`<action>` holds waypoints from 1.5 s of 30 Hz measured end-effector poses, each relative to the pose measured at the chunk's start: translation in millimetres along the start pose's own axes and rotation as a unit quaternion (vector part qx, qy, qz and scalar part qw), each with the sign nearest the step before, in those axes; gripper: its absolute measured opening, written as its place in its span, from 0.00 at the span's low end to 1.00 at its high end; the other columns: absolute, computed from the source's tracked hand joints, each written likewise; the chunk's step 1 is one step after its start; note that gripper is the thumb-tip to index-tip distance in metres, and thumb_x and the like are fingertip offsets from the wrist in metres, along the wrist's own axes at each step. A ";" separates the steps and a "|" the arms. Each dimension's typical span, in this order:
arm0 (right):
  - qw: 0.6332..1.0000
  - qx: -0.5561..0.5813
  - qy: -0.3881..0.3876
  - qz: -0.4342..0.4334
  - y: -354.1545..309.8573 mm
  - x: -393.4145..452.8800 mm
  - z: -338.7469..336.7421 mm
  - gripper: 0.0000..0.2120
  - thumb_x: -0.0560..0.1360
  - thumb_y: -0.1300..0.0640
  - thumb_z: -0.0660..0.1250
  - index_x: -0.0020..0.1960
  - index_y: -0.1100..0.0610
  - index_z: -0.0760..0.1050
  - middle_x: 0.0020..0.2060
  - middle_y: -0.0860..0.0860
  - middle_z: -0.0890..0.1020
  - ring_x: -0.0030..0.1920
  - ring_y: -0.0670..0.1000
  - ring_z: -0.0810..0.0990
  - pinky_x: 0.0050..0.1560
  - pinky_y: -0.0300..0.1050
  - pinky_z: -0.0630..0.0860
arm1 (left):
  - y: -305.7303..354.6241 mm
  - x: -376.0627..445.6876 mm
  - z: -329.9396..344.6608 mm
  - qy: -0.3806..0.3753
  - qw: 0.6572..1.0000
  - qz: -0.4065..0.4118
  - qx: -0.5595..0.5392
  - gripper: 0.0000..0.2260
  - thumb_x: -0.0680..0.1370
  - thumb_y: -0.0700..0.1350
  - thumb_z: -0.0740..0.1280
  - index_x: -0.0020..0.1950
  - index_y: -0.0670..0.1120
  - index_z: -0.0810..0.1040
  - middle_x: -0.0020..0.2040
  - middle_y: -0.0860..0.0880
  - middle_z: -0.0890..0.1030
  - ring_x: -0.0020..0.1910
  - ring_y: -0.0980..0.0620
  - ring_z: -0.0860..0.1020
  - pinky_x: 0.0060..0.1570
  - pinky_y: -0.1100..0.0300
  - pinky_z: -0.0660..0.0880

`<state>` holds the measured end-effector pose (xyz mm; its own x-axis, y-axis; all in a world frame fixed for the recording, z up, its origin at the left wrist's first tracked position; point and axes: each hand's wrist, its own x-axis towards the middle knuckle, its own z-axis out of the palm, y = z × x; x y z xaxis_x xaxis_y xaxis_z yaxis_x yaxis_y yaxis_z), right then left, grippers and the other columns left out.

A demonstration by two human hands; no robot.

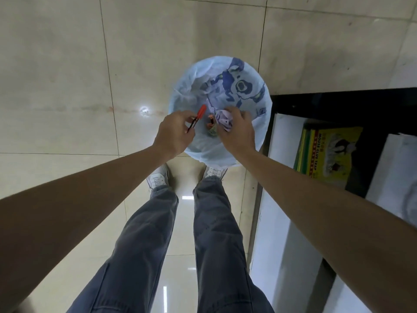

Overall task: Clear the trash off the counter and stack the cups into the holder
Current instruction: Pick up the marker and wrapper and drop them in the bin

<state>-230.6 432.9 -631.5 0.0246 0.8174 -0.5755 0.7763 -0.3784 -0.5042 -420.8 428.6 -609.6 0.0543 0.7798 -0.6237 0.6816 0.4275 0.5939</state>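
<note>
A round trash bin (196,152) lined with a pale blue bag stands on the tiled floor just past my shoes. Both hands hover over its near rim. My left hand (174,133) pinches a pen (196,118) with a red cap and dark barrel, tilted up to the right. My right hand (237,129) grips a crumpled pale lilac paper ball (223,122). Between the hands, lower in the bin, a small orange and green scrap (211,126) shows. Blue printed wrapping (234,86) lies at the bin's far side. No cups or holder are in view.
A dark cabinet (338,98) with white panels stands right of the bin. On its shelf lies a yellow and green box (327,150) labelled as a mouse glue trap. Glossy beige floor tiles (90,86) spread left and ahead. My legs in grey trousers fill the lower middle.
</note>
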 end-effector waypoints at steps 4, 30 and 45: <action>1.000 -0.018 0.011 -0.022 5.3 16.4 8.9 0.22 0.77 0.53 0.72 0.69 0.53 0.72 0.63 0.58 0.70 0.61 0.59 0.75 0.56 0.52 0.81 | -9.4 13.4 7.3 0.009 0.997 0.044 0.066 0.17 0.76 0.37 0.67 0.64 0.46 0.79 0.58 0.45 0.83 0.50 0.43 0.82 0.55 0.52 0.78; 0.982 -0.174 0.052 -0.056 -40.9 -102.8 -70.9 0.29 0.78 0.45 0.69 0.76 0.50 0.68 0.75 0.53 0.72 0.75 0.56 0.68 0.69 0.54 0.73 | 46.7 -100.6 -85.8 -0.004 0.910 0.226 0.348 0.20 0.79 0.50 0.65 0.71 0.48 0.75 0.70 0.47 0.77 0.70 0.41 0.73 0.50 0.46 0.76; 0.982 -0.050 0.184 -0.004 -95.6 -270.9 -122.7 0.30 0.75 0.44 0.71 0.74 0.52 0.71 0.74 0.54 0.73 0.75 0.56 0.69 0.68 0.55 0.74 | 96.5 -250.4 -159.0 -0.002 0.901 0.271 0.339 0.22 0.78 0.46 0.64 0.73 0.51 0.72 0.73 0.49 0.74 0.70 0.43 0.72 0.52 0.45 0.79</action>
<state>-234.2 300.9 -348.3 0.2302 0.9283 -0.2921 0.8348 -0.3426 -0.4311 -484.6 347.2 -315.3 0.5142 0.7882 -0.3382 0.8434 -0.3931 0.3662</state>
